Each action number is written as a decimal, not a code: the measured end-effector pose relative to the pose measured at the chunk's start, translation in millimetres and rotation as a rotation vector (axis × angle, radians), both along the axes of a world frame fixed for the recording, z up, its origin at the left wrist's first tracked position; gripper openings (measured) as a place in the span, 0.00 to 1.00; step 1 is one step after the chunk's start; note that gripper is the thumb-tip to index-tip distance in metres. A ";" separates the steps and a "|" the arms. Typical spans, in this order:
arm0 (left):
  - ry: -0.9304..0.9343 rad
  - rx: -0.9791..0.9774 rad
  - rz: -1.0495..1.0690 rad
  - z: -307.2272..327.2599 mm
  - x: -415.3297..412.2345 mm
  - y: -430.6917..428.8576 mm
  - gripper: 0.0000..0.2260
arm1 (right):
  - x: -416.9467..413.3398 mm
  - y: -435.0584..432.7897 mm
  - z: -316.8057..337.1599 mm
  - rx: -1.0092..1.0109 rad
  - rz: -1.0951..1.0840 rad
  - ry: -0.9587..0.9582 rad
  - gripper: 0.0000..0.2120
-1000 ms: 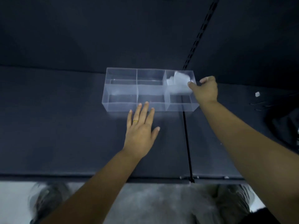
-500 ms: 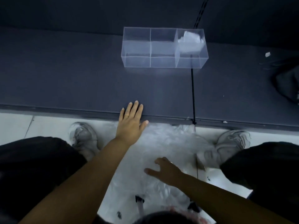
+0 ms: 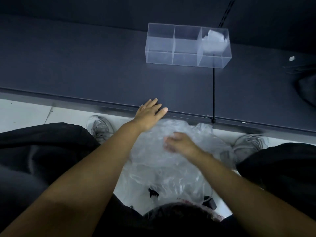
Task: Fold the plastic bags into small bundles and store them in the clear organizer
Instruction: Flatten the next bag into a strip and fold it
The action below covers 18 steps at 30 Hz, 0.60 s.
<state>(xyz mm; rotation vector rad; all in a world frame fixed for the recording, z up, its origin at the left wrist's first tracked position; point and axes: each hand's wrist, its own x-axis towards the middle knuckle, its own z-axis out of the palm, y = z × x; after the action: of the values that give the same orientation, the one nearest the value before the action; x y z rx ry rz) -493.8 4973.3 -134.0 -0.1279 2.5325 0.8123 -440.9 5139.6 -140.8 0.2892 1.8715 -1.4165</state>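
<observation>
- Three compartments in a row made up the clear organizer (image 3: 159, 56), which stood toward the back of the dark table (image 3: 85, 69), well apart from both hands.
- One white bundle (image 3: 214, 41) sat in the right-hand compartment and showed through the clear wall.
- Many loose, clear bags (image 3: 171, 170) lay in a crumpled heap on the pale floor (image 3: 25, 113), below the table's front edge and between the left shoe (image 3: 100, 126) and the right shoe (image 3: 249, 142).
- The left hand (image 3: 150, 113) reached out flat over the table's front edge, fingers straight and a little spread, holding nothing. Its fingertips were on the surface or just above it (from where I stood I could not tell which). A thin ring (image 3: 143, 108) showed on one finger.
- The right hand (image 3: 181, 144) was lower, over the upper part of the heap. It was too blurred for me to tell whether the fingers had hold of the plastic or only lay against it.
- A black seam (image 3: 213, 93) ran across the table from its front edge to a spot under the organizer's right compartment.
- A small white scrap (image 3: 291, 58) lay on the table far to the right, well apart from the organizer. A dark shape (image 3: 306, 88) near it at the picture's edge was too dim to make out.
- Dark trouser legs (image 3: 42, 151) flanked the heap on both sides.
</observation>
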 end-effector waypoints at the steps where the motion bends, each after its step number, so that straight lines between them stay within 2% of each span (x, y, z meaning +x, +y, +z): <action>1: -0.038 0.093 0.050 7.6 -1.5 -0.2 0.26 | -15.5 14.6 10.9 -0.024 -0.056 0.025 0.12; 4: -0.210 0.519 0.218 26.7 -1.1 6.3 0.31 | -59.1 60.4 42.2 -0.017 -0.184 0.112 0.14; 6: -0.207 0.654 0.253 30.3 -2.8 17.5 0.32 | -83.6 83.8 55.8 0.033 -0.212 0.117 0.16; 9: -0.191 0.763 0.235 24.1 -8.0 36.1 0.19 | -110.0 103.0 64.7 -0.012 -0.316 -0.015 0.13; 11: -0.163 0.760 0.230 19.2 -10.6 43.2 0.06 | -123.2 111.3 64.6 -0.087 -0.373 -0.090 0.14; 12: -0.141 0.757 0.255 19.9 -12.1 43.7 0.03 | -129.0 116.4 62.9 -0.077 -0.363 -0.109 0.15; 13: -0.115 0.766 0.302 20.1 -13.7 42.9 0.07 | -134.2 121.9 60.8 -0.017 -0.344 -0.104 0.16; 15: -0.107 0.871 0.460 21.2 -18.1 40.5 0.09 | -144.4 132.9 55.4 0.247 -0.300 0.007 0.19; 17: -0.132 1.033 0.590 24.2 -23.1 38.2 0.09 | -151.5 137.7 53.1 0.552 -0.253 0.245 0.19; 18: -0.154 1.087 0.630 26.3 -25.0 37.2 0.09 | -151.8 135.3 55.9 0.585 -0.242 0.399 0.19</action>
<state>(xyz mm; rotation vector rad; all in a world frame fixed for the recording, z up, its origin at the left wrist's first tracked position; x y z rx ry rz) -518.9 5010.5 -107.6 -0.5900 1.5815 2.1723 -592.7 5274.9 -84.8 0.5639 2.6441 -1.0976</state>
